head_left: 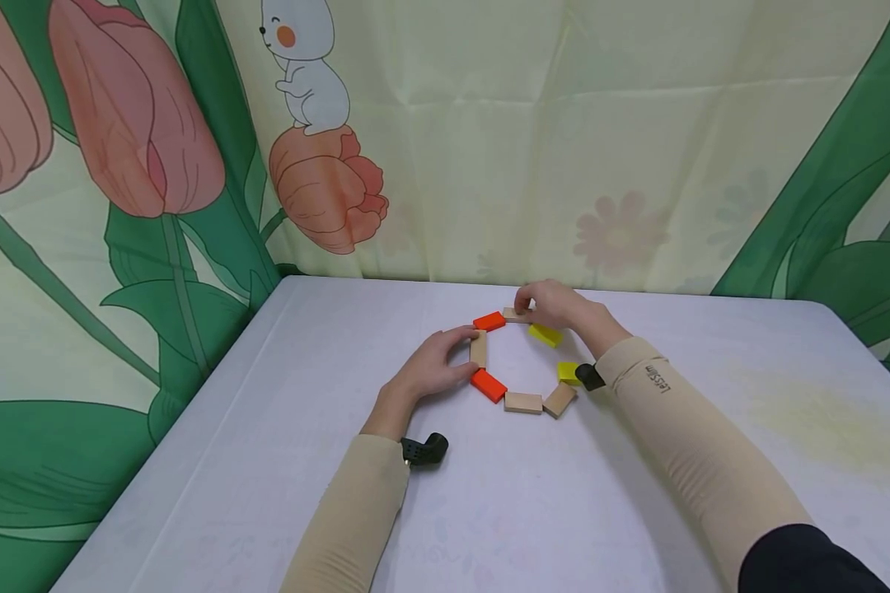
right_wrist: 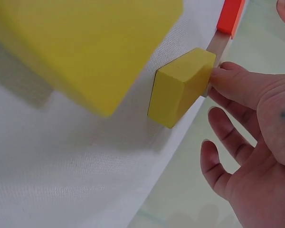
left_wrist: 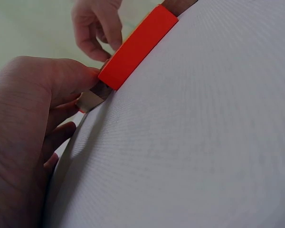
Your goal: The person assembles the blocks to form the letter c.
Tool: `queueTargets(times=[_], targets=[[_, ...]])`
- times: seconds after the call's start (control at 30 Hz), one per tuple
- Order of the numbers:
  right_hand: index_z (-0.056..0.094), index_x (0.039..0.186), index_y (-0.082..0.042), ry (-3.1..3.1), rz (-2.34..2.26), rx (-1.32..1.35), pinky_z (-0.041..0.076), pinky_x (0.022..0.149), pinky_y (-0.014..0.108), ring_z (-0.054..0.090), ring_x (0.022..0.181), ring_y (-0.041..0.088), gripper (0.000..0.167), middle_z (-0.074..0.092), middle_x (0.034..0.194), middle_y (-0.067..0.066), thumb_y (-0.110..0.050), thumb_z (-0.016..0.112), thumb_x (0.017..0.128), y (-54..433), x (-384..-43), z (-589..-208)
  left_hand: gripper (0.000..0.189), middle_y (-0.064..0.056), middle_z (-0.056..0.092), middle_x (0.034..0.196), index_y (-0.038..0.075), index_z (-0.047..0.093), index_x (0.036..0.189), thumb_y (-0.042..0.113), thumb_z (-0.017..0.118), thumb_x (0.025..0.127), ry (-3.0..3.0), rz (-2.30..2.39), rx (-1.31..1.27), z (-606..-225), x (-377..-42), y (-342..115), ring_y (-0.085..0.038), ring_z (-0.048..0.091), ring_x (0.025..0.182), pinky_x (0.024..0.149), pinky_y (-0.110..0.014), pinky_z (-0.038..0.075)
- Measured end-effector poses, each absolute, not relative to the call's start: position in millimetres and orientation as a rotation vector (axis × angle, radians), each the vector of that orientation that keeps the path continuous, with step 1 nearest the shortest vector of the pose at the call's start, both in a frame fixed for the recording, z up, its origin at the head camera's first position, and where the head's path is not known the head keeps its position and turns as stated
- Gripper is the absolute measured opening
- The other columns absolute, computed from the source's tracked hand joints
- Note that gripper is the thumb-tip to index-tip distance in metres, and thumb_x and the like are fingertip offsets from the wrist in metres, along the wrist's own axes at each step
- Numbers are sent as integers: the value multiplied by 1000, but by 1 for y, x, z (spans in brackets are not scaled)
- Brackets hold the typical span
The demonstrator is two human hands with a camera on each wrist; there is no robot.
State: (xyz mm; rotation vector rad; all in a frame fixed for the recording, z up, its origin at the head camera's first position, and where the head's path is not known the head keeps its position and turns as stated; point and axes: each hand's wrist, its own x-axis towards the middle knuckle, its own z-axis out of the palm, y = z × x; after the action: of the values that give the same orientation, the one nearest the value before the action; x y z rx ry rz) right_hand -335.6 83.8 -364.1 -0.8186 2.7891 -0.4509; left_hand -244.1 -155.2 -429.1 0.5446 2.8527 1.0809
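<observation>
On the white table, red, yellow and plain wooden blocks lie in a rough ring. My left hand [head_left: 433,366] spans the wooden block [head_left: 478,350] on the ring's left side, thumb at its near end and a finger at its far end. Red blocks lie beyond each end, the near one [head_left: 489,385] close to the thumb. At the far side, my right hand [head_left: 552,305] pinches another wooden block [head_left: 515,315] between thumb and fingers, beside the far red block [head_left: 489,321]. A yellow block [right_wrist: 183,88] sits close to the right thumb in the right wrist view.
A second yellow block [head_left: 568,372] lies near the right wrist, with a gap between the two yellow ones. Two wooden blocks [head_left: 522,403] form the ring's near side. Behind the table's far edge hangs a printed curtain [head_left: 489,165].
</observation>
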Motion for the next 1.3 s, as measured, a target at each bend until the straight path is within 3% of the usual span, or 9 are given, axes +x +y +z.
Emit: queueTargets(times=[0.8,1.1,1.3], targets=[[69,106,-7,2791,-455,-823,50,95,44,55,98,30,10,65,108,11,-7,68,96,86,-339,-369,52,-1,48,152,17,55,144,26,67,94,2859,1078,594,-430,-245,-156,-21,40,141,117,-40,30],[68,110,-6,2782,-523,-781,48,100,48,55,107,34,13,63,120,16,-5,65,97,91,-336,-365,53,-1,48,152,17,55,145,26,67,94,2853,1081,590,-429,-244,-156,-21,40,142,117,-40,30],[68,113,-5,2792,-542,-770,48,100,48,55,107,34,15,63,118,16,-6,64,98,96,-334,-360,53,-1,48,152,18,55,145,27,67,94,2860,1074,585,-429,-245,-156,-21,40,141,117,-41,30]])
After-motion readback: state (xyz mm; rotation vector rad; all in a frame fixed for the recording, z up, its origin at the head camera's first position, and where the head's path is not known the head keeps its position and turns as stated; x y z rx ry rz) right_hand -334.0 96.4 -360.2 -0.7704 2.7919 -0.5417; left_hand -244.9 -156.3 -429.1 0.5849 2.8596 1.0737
